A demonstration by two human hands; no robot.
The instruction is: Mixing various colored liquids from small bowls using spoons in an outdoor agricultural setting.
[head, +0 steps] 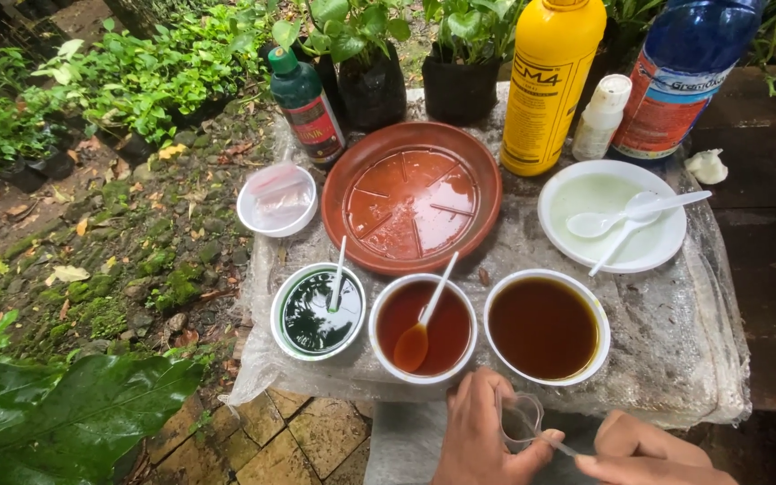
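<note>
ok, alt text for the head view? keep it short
Two bare hands, left hand and right hand, hold a small clear plastic spoon at the near edge of a plastic-covered table. Ahead stand three white bowls of dark green, reddish-brown and dark brown liquid.

A single head-worn camera looks steeply down and forward from close above a plastic-covered table (675,341). The near edge, where both hands enter, sits at the bottom of the frame; bottle tops are cropped at the top, and the ground probably falls away at left.
</note>
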